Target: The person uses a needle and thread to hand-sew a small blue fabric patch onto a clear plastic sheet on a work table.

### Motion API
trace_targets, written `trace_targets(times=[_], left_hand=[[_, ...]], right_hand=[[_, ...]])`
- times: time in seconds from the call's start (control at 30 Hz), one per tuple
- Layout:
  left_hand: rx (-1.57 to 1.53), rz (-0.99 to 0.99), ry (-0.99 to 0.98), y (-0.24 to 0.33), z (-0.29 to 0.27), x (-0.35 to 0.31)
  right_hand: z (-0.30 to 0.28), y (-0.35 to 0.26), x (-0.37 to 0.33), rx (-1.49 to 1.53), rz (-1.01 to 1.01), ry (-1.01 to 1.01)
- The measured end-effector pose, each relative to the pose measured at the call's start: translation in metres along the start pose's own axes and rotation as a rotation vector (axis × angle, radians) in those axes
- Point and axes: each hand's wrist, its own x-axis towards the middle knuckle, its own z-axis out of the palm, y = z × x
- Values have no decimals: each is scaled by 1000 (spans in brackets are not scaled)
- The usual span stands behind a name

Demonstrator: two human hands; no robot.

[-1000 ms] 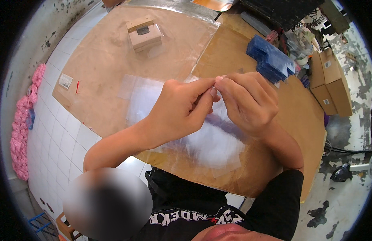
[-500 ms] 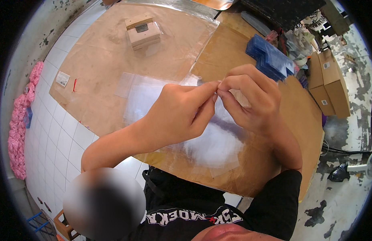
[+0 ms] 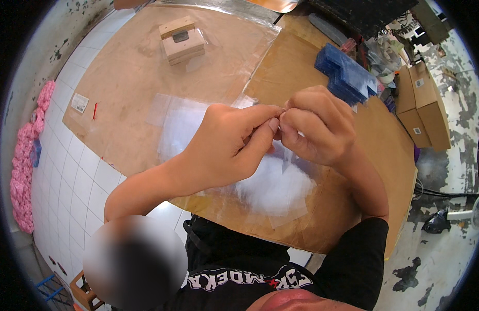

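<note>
In front of my chest both hands meet at the fingertips. My left hand pinches with thumb and forefinger. My right hand is closed too, its thumb and curled fingers pressed against the left fingertips. A thin clear plastic sheet seems to hang from the pinch; most of it is see-through or hidden behind the fingers. Beneath the hands, clear plastic sheets lie spread in one pile by the left wrist and a whitish, fanned-out pile closer to my body.
A small wooden block jig stands at the table's far left. Stacked blue plastic pieces lie at the far right, beside cardboard boxes. A label and a red strip lie near the left edge. Pink bundles rest against the wall.
My right hand has curled its fingers tighter and the gap inside its pinch has closed. The left thumb has shifted up toward the fingertips. The clear plastic below has changed its angle.
</note>
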Motion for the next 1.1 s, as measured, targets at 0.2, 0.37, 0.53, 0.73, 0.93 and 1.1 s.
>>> trace_targets(times=[0.2,0.37,0.53,0.73,0.93,1.1], left_hand=[[-113,-129,-12,5,-7,1],[-288,-249,-21,13,-13,7],[-427,-318,-11,14,-13,8],[-332,-284,-45,15,-11,5],[-300,-243,-68,14,-11,5],[-281,-203,-80,10,-11,4]], right_hand=[[-6,-5,4,347,429,1],[-16,5,4,579,547,-120],[-20,5,5,666,579,-206],[-23,3,7,675,529,-222],[-23,8,5,668,459,-255],[-22,8,3,703,460,-247]])
